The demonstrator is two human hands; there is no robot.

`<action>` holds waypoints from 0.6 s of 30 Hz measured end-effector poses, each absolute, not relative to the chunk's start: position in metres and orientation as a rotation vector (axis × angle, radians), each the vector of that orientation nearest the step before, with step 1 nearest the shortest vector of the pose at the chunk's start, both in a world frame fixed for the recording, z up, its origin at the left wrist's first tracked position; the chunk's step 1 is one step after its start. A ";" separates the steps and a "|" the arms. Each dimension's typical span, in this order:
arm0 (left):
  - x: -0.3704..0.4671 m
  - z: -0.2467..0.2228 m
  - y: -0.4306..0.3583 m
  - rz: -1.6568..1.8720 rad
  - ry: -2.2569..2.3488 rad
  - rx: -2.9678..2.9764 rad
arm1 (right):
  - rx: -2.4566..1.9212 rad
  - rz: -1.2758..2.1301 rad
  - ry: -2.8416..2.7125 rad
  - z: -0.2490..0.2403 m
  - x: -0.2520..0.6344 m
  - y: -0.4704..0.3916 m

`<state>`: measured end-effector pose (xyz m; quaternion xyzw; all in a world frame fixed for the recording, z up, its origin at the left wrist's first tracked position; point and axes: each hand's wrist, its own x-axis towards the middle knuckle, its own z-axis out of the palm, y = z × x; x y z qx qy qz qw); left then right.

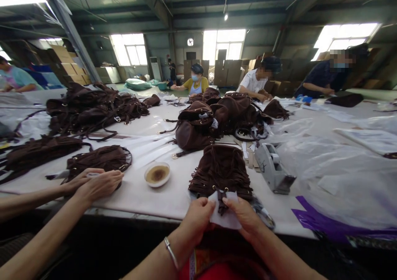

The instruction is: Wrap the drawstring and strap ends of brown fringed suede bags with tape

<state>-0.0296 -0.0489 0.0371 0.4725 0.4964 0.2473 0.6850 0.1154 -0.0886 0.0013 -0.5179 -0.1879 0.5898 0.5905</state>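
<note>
A dark brown fringed bag (221,162) lies on the table right in front of me, its drawstring tassel (222,203) hanging toward me. Under and around the tassel is a piece of white tissue paper (228,220). My left hand (198,216) pinches the paper's left side between thumb and fingers. On the other side, my right hand (243,214) grips the paper with its thumb on top, close by the tassel. The fingers beneath the paper are hidden.
A tape dispenser (274,168) stands right of the bag, near plastic sheeting (335,176) and purple tape (322,222). Left is a shallow dish (157,175). A co-worker's hands (99,185) work on another brown bag (102,160). Bags are piled behind (93,110); several people work farther off.
</note>
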 end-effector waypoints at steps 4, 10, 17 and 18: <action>-0.024 0.037 -0.055 0.842 1.063 1.638 | -1.618 1.109 -0.806 0.010 0.130 -0.088; -0.022 0.034 -0.046 0.798 1.133 1.624 | -1.927 0.719 -1.271 0.025 0.140 -0.082; -0.011 0.031 -0.030 0.613 0.949 0.611 | -1.887 0.739 -1.288 0.025 0.139 -0.081; -0.008 0.029 -0.030 0.627 0.964 0.618 | -1.892 0.731 -1.292 0.025 0.140 -0.081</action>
